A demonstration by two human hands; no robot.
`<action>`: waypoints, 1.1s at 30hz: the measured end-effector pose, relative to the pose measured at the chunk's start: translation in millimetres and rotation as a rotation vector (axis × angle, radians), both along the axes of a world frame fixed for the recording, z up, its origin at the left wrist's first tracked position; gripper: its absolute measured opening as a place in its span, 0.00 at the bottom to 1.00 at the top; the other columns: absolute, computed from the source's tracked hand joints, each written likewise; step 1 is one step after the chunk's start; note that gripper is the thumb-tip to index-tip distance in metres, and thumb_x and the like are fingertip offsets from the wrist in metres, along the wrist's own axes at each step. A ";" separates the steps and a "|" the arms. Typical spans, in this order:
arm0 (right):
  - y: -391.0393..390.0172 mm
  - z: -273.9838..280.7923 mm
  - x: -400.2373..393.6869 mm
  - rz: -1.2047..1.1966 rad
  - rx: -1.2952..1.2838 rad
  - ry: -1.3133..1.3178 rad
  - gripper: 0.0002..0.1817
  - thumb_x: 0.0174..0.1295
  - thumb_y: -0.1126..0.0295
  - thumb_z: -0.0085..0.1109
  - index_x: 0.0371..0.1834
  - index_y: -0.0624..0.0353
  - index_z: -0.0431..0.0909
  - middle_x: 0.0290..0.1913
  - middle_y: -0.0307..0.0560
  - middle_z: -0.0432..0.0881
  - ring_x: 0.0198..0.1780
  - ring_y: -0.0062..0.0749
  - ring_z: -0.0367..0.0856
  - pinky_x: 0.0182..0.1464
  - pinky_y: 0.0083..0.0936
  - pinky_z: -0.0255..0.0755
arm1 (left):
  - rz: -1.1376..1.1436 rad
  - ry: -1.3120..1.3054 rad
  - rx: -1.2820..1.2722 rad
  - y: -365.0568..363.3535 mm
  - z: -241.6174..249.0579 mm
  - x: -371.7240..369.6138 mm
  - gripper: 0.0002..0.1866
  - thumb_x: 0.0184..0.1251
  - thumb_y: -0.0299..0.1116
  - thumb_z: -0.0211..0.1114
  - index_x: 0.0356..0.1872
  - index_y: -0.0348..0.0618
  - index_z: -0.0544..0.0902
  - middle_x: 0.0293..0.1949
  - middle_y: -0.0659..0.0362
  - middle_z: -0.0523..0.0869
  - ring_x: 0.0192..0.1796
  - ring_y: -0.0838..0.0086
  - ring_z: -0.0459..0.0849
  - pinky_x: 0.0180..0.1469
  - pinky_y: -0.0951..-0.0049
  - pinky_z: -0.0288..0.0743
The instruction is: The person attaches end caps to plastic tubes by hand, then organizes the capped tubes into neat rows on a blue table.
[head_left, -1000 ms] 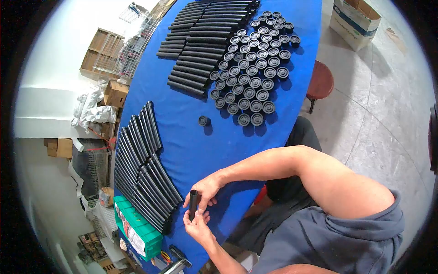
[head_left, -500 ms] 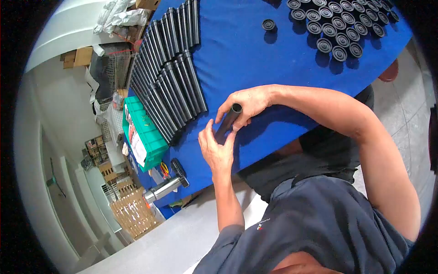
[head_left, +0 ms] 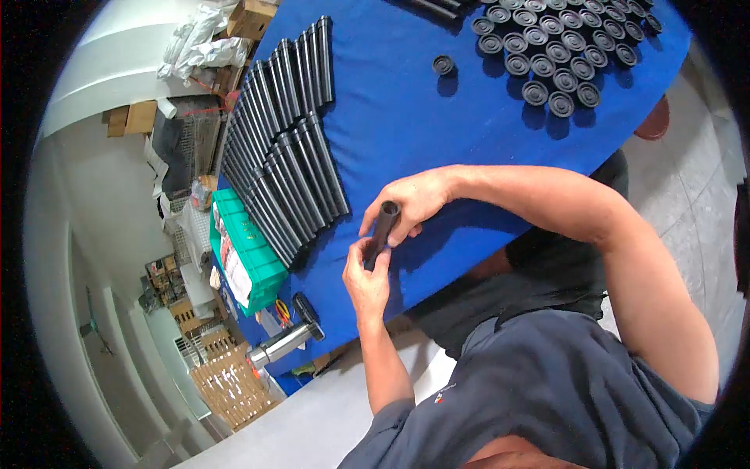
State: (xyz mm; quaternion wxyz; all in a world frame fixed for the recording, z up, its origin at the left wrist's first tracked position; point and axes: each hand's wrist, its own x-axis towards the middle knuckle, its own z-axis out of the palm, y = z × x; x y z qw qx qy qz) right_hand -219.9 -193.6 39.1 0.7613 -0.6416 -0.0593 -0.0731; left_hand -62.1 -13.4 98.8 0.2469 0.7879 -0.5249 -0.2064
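A short black tube [head_left: 383, 225] stands tilted over the near part of the blue-covered table, its open round end facing up at me. My left hand [head_left: 367, 285] wraps its fingers and thumb around the lower part of the tube. From the right, my right hand [head_left: 414, 203] grips it higher up, fingers on the far side and thumb on the near side. The tube's bottom end is hidden by my left hand. Beyond my hands, many similar black tubes [head_left: 301, 176] lie side by side in rows.
Round black caps [head_left: 535, 93] stand grouped at the far right, with a single cap [head_left: 443, 65] apart from them. A green crate [head_left: 250, 250] holding papers sits at the left edge. Beside it lies a silver tool with a black end [head_left: 285, 344]. More black tubes [head_left: 433, 9] lie at the top.
My left hand has closed around the lower part of the tube, its fingers having been spread before. The view has shifted slightly, so the table things appear displaced.
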 end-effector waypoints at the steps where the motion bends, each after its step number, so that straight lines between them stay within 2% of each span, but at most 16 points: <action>1: 0.2 0.7 1.3 0.012 0.006 -0.014 0.36 0.61 0.68 0.72 0.74 0.58 0.71 0.43 0.47 0.86 0.37 0.27 0.83 0.40 0.27 0.80 | -0.019 0.003 -0.046 3.2 -4.3 5.3 0.15 0.65 0.25 0.72 0.50 0.34 0.79 0.47 0.55 0.86 0.51 0.72 0.84 0.55 0.69 0.77; 4: 2.0 -13.4 10.0 -0.086 -0.123 -0.053 0.47 0.57 0.59 0.78 0.78 0.60 0.63 0.52 0.54 0.84 0.50 0.36 0.84 0.51 0.33 0.81 | 0.063 0.248 -0.192 5.2 -4.4 3.5 0.11 0.69 0.23 0.68 0.50 0.37 0.80 0.49 0.55 0.84 0.52 0.71 0.83 0.60 0.67 0.77; 6: 8.0 -10.6 7.2 -0.123 -0.085 -0.034 0.50 0.54 0.56 0.81 0.77 0.62 0.63 0.56 0.56 0.82 0.56 0.42 0.82 0.60 0.36 0.78 | 0.134 0.769 -0.433 0.6 10.8 -11.3 0.15 0.67 0.17 0.67 0.53 0.40 0.80 0.51 0.54 0.86 0.53 0.65 0.87 0.62 0.57 0.80; 8: 10.9 -11.2 10.5 -0.090 -0.132 -0.043 0.45 0.57 0.60 0.78 0.76 0.62 0.65 0.53 0.54 0.82 0.54 0.41 0.83 0.53 0.34 0.83 | 0.173 1.094 -0.571 1.3 13.0 -7.9 0.16 0.69 0.17 0.66 0.55 0.40 0.80 0.52 0.51 0.86 0.57 0.61 0.86 0.65 0.52 0.80; 10: 8.8 -0.6 5.5 0.014 0.011 -0.058 0.40 0.61 0.65 0.74 0.75 0.63 0.66 0.50 0.52 0.83 0.48 0.37 0.85 0.41 0.30 0.85 | 0.243 1.206 -0.571 -0.8 2.9 -8.3 0.14 0.72 0.21 0.65 0.56 0.38 0.80 0.54 0.50 0.86 0.59 0.61 0.85 0.67 0.53 0.79; 11: 8.7 3.1 -0.1 -0.031 0.061 -0.097 0.35 0.59 0.68 0.72 0.70 0.65 0.71 0.41 0.50 0.86 0.37 0.32 0.87 0.31 0.28 0.84 | 0.286 1.253 -0.569 -0.1 -2.4 -7.6 0.14 0.73 0.23 0.65 0.57 0.37 0.80 0.54 0.49 0.86 0.60 0.60 0.85 0.67 0.54 0.79; 14: 7.8 -1.1 0.3 -0.121 0.081 -0.052 0.28 0.59 0.70 0.68 0.64 0.67 0.75 0.38 0.50 0.86 0.32 0.31 0.87 0.29 0.28 0.83 | 0.409 1.493 -0.403 6.0 -29.4 -5.4 0.13 0.79 0.30 0.61 0.57 0.34 0.80 0.57 0.49 0.86 0.63 0.61 0.83 0.69 0.54 0.78; 15: 9.2 0.8 -1.8 -0.138 0.126 -0.035 0.23 0.60 0.71 0.64 0.59 0.69 0.78 0.34 0.50 0.86 0.28 0.32 0.87 0.27 0.29 0.83 | 0.459 1.449 -0.392 4.9 -27.2 -22.1 0.16 0.81 0.37 0.60 0.54 0.33 0.81 0.52 0.48 0.87 0.56 0.62 0.87 0.61 0.60 0.83; 18: 6.8 -0.1 0.4 -0.155 0.025 0.010 0.22 0.60 0.71 0.64 0.57 0.70 0.78 0.31 0.51 0.86 0.27 0.33 0.88 0.26 0.29 0.83 | 0.368 1.383 -0.008 20.9 -28.9 -9.5 0.18 0.80 0.42 0.62 0.52 0.34 0.82 0.45 0.47 0.89 0.46 0.63 0.90 0.50 0.66 0.87; 19: 7.3 -0.8 0.1 -0.160 0.025 0.025 0.21 0.60 0.71 0.64 0.55 0.70 0.79 0.29 0.50 0.86 0.26 0.32 0.87 0.26 0.29 0.83 | 0.347 1.076 0.013 24.5 -22.1 -18.9 0.16 0.76 0.40 0.67 0.49 0.34 0.82 0.39 0.49 0.89 0.38 0.64 0.90 0.40 0.70 0.86; 22: 8.8 2.4 -2.1 -0.175 0.043 0.043 0.19 0.60 0.70 0.64 0.53 0.69 0.80 0.30 0.49 0.86 0.27 0.32 0.87 0.27 0.28 0.84 | 0.121 0.141 -0.244 24.1 -22.8 -28.2 0.13 0.71 0.31 0.71 0.48 0.33 0.82 0.40 0.49 0.89 0.38 0.64 0.89 0.39 0.69 0.84; 23: 8.7 3.9 -3.5 -0.177 0.049 0.050 0.19 0.60 0.70 0.65 0.53 0.69 0.80 0.30 0.48 0.86 0.27 0.32 0.87 0.27 0.28 0.83 | -0.021 -0.200 -0.283 24.0 -14.4 -27.2 0.18 0.63 0.26 0.75 0.51 0.33 0.80 0.43 0.49 0.88 0.41 0.64 0.87 0.44 0.66 0.82; 26: 6.2 6.4 -8.8 -0.159 0.031 0.035 0.19 0.60 0.69 0.67 0.53 0.65 0.82 0.32 0.47 0.86 0.28 0.30 0.87 0.27 0.27 0.82 | -0.195 -0.685 -0.500 -2.5 -4.5 -32.1 0.21 0.62 0.28 0.77 0.53 0.34 0.79 0.47 0.53 0.85 0.45 0.67 0.85 0.50 0.67 0.80; 28: 5.6 4.2 -6.2 -0.145 -0.010 -0.037 0.24 0.57 0.71 0.69 0.59 0.64 0.80 0.33 0.46 0.86 0.27 0.27 0.85 0.28 0.26 0.81 | -0.145 -0.563 -0.321 -2.3 -16.7 -15.5 0.23 0.61 0.29 0.78 0.55 0.36 0.78 0.50 0.51 0.83 0.48 0.68 0.84 0.54 0.66 0.78; 30: 0.8 6.3 -7.2 -0.072 -0.053 0.024 0.30 0.60 0.74 0.66 0.69 0.60 0.75 0.36 0.46 0.87 0.29 0.26 0.85 0.32 0.26 0.81 | 0.054 -0.169 -0.257 -0.2 -31.0 0.0 0.21 0.59 0.28 0.78 0.51 0.37 0.79 0.47 0.49 0.85 0.49 0.60 0.86 0.54 0.63 0.78; 33: -0.3 7.3 -6.7 0.032 0.070 0.019 0.30 0.64 0.75 0.65 0.72 0.56 0.75 0.40 0.46 0.89 0.32 0.25 0.86 0.36 0.24 0.82 | 0.075 -0.109 -0.177 -1.7 -23.8 3.6 0.17 0.60 0.27 0.77 0.46 0.38 0.80 0.37 0.53 0.87 0.40 0.64 0.86 0.48 0.65 0.80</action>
